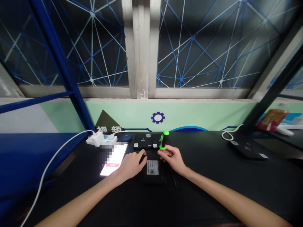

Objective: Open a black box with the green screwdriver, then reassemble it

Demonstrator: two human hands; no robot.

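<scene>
A flat black device point(153, 179) with a white printed label lies on the dark table between my hands. My left hand point(134, 162) is at its upper left corner, thumb and fingers closed around that edge. My right hand point(172, 157) pinches a screwdriver point(165, 140) just under its green and black handle, which stands nearly upright. The screwdriver's tip is hidden by my fingers and the dark background, so contact with the device cannot be made out. A thin dark rod point(174, 177) lies right of the device.
Behind my hands lie black boxes point(142, 141) with small labels. A lit phone point(115, 159) is left of my left hand, near a white power strip point(97, 139) and its cable. Another black device point(248, 149) lies at the right. Blue posts flank the table's left.
</scene>
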